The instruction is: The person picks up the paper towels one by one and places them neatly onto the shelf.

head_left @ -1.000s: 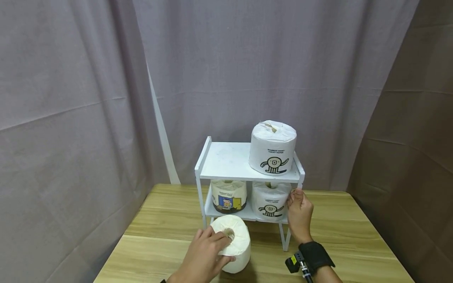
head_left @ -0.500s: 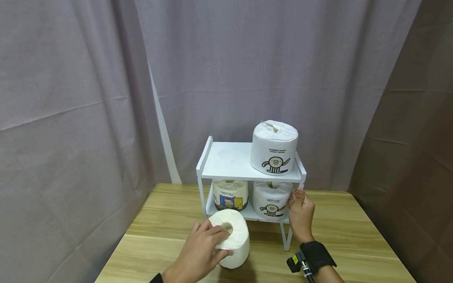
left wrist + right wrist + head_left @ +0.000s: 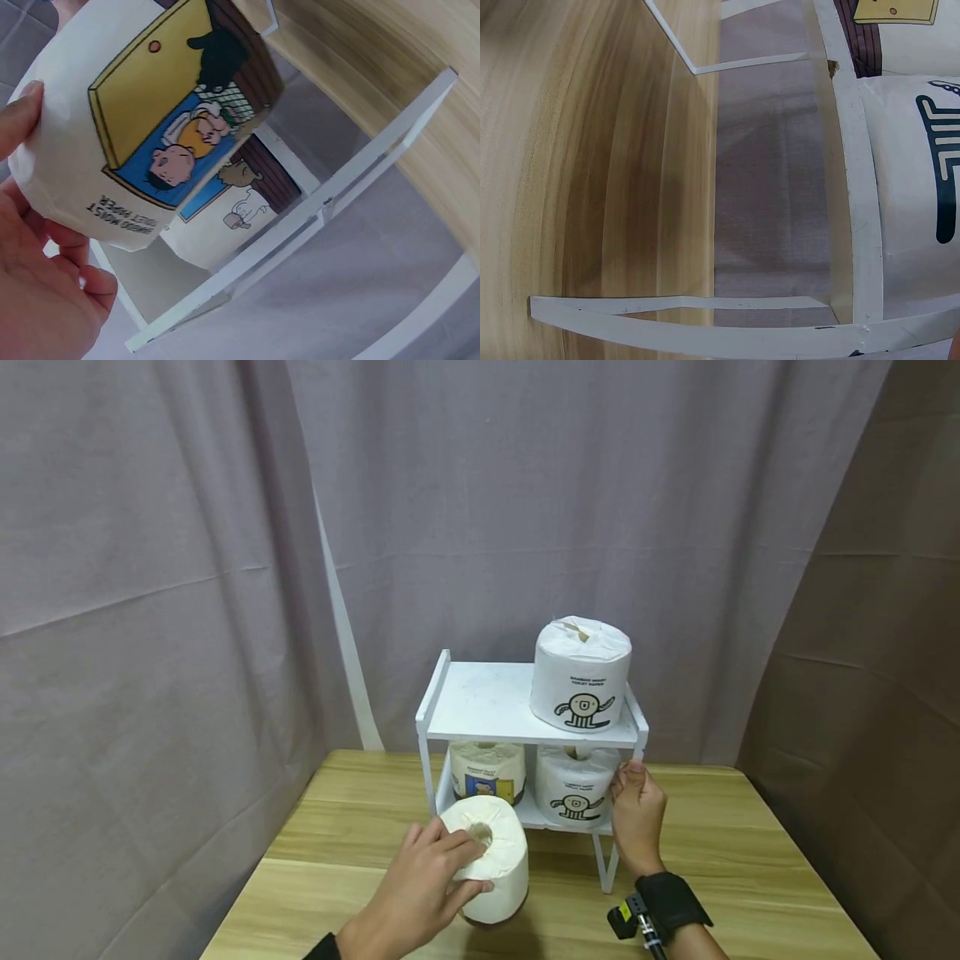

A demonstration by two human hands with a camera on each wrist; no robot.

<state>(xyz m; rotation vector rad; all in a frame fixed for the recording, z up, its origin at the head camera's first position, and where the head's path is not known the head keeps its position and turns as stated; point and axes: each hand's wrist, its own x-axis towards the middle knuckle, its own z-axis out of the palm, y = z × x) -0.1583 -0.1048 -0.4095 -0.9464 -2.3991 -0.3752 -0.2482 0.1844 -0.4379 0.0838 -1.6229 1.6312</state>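
My left hand pinches a cream-wrapped toilet paper roll by its top rim, fingertips at the core hole. The roll is off the table, in front of a white two-tier rack. In the left wrist view, this roll's printed side shows a cartoon with a yellow door. My right hand grips the rack's right front post. Behind the held roll, on the lower tier, stands another cream roll. To its right is a white roll. A second white roll stands on the upper tier's right side.
The rack stands on a wood-grain table, its lower tier raised on thin legs. Grey curtains hang behind and at the left. A small camera is strapped to my right wrist.
My left hand has carried the cream roll upward and forward, closer to the rack's lower tier. It now covers more of the roll behind it. My right hand stays on the post.
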